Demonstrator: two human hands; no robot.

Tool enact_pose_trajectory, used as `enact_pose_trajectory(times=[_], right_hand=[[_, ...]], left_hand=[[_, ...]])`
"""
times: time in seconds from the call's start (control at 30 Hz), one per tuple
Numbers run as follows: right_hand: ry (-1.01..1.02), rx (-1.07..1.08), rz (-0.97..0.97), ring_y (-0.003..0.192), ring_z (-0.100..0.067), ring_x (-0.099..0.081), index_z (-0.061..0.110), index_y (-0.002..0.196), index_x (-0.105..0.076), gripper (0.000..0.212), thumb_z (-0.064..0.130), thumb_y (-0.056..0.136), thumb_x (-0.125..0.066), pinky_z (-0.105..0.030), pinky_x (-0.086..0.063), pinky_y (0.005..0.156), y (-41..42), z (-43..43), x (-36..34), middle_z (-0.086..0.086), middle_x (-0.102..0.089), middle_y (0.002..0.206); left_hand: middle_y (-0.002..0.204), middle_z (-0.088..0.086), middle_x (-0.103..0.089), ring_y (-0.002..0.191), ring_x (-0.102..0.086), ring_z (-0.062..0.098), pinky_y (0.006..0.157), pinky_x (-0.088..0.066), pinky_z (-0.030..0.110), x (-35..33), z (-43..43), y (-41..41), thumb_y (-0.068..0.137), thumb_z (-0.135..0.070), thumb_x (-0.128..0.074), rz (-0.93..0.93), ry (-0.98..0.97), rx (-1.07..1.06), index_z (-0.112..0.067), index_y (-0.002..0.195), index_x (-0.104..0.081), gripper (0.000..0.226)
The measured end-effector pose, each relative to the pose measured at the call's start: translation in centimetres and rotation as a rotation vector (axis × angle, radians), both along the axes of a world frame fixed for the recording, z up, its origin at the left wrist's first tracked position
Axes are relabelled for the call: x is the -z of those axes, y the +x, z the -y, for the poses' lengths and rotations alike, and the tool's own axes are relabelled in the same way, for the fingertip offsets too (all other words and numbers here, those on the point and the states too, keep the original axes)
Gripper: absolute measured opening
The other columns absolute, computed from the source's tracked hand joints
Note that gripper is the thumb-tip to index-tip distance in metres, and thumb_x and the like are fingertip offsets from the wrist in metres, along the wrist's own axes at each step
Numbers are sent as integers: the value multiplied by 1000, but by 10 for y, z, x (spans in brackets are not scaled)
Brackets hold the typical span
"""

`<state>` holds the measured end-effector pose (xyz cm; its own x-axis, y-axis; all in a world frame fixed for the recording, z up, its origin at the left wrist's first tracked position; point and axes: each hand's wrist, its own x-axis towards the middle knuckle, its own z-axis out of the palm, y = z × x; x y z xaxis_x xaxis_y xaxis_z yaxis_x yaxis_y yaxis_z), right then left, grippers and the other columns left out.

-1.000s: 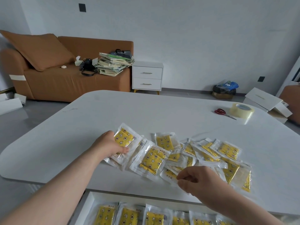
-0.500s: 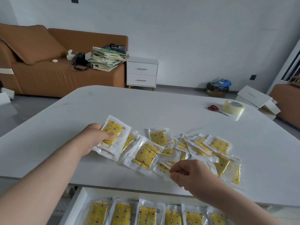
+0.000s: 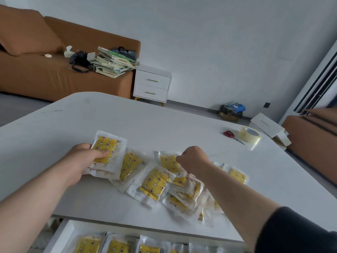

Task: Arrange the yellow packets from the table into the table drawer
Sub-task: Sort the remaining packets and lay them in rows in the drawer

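Note:
Several yellow packets in clear wrappers (image 3: 155,183) lie overlapping on the white table (image 3: 164,125). My left hand (image 3: 82,159) grips a small stack of packets (image 3: 107,148) at the pile's left end, thumb on top. My right hand (image 3: 193,159) is over the pile's middle with fingers curled, pinching the edge of a packet (image 3: 168,161). Below the table's front edge the open drawer (image 3: 62,236) holds a row of yellow packets (image 3: 116,245).
Red scissors (image 3: 230,135) and a roll of clear tape (image 3: 249,135) sit at the table's far right. Beyond the table are an orange sofa (image 3: 45,75) with stacked books, a white nightstand (image 3: 152,84), and cardboard boxes (image 3: 266,125) on the floor.
My right hand moved from the pile's front edge up and forward to a packet in the middle. My left hand keeps its stack. The camera swung left and tilted.

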<state>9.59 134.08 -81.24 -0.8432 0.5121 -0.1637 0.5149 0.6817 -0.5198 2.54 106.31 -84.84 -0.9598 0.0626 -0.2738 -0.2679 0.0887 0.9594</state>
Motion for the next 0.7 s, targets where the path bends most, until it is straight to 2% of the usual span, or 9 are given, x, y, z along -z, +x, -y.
enact_pose_trajectory(times=[0.07, 0.17, 0.27, 0.4, 0.53, 0.6, 0.7], right_hand=[[79, 13, 84, 48, -17, -43, 11, 65, -47, 23, 23, 81, -60, -20, -35, 46, -14, 4, 6, 0, -45, 55], [156, 33, 157, 50, -14, -49, 14, 66, -52, 32, 41, 75, -66, -19, -39, 46, -24, 8, 12, 2, -52, 59], [149, 73, 181, 53, -14, -52, 14, 68, -51, 38, 46, 73, -70, -21, -43, 49, -32, 11, 13, 1, -55, 63], [34, 144, 149, 46, -15, -51, 12, 65, -46, 41, 38, 77, -76, -23, -44, 45, -37, 9, 12, -1, -52, 57], [-79, 195, 79, 51, -12, -46, 12, 68, -44, 41, 33, 78, -78, -21, -40, 47, -36, 4, 12, 1, -48, 60], [-148, 208, 23, 61, -15, -52, 12, 77, -50, 32, 29, 79, -77, -23, -45, 55, -35, 1, 12, 0, -54, 69], [-267, 270, -156, 88, -27, -69, 13, 81, -62, 14, 14, 78, -76, -36, -58, 80, -31, -5, 7, -9, -69, 92]], left_hand=[[85, 15, -71, 73, -67, 28, 63, -52, 34, 1, 2, -1, 83, -6, -71, 14, 21, 18, -5, 91, -67, 9], [84, 14, -72, 72, -67, 28, 61, -51, 34, 3, 5, -1, 84, -6, -70, 21, 51, 39, -4, 92, -67, 9], [78, 11, -72, 68, -67, 26, 58, -50, 32, 4, 7, -2, 83, -7, -71, 23, 67, 13, -5, 90, -66, 9], [80, 12, -73, 72, -68, 27, 62, -51, 33, 6, 7, -2, 82, -8, -73, 27, 76, 9, -5, 91, -66, 11], [83, 13, -73, 74, -69, 28, 65, -53, 35, 6, 7, -2, 82, -7, -73, 28, 77, 9, -5, 92, -66, 13], [84, 14, -73, 74, -69, 28, 65, -53, 34, 6, 6, -1, 82, -7, -72, 26, 78, 10, -5, 92, -66, 12], [85, 13, -73, 74, -69, 27, 64, -52, 34, 5, 5, -2, 82, -8, -72, 20, 67, 11, -5, 91, -65, 12]])
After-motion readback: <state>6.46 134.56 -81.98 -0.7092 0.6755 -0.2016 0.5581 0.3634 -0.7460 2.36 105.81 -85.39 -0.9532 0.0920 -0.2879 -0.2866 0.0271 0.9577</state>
